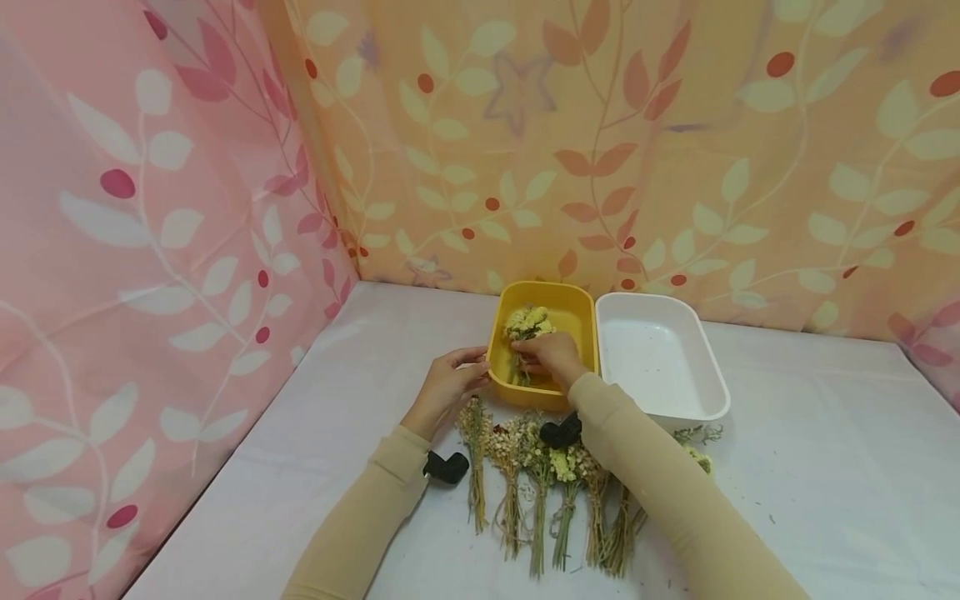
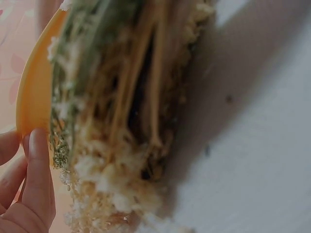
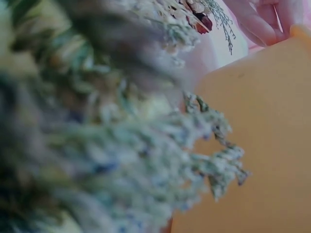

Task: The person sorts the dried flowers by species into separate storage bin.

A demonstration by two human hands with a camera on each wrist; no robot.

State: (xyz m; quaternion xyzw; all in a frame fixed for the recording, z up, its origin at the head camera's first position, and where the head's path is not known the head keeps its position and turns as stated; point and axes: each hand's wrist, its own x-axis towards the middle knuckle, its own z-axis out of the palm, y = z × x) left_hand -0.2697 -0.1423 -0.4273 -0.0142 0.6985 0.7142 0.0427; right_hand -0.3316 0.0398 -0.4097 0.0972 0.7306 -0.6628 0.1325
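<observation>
The dried yellow bunch (image 1: 529, 320) was inside the yellow tray (image 1: 528, 398), just right of the centre of the head view, towards the left side of that tray. The right hand (image 1: 553, 354) pinched it below the flower heads, with fingers and thumb drawn in around the stems. Its long axis ran almost up and down the frame: the heads pointed to the top, the stems came down towards the near wall, roughly along the tray's length. The right hand, on it from the right, was plainly the nearer one; the left hand (image 1: 447, 381) was to the bunch's left, beyond the tray wall, its fingertips and thumb gripping the left rim. Whether the bunch rested on the tray floor or was held just above it could not be told, since the right hand covered part of the stems. Below the tray, on the white bench (image 1: 810, 467), a row of tied bunches (image 1: 538, 500) lay side by side, heads upward and stems towards the bottom of the frame, its right end partly hidden under the right sleeve (image 1: 660, 471). The white tray (image 1: 652, 358) stood just beside the yellow one, to its right.
</observation>
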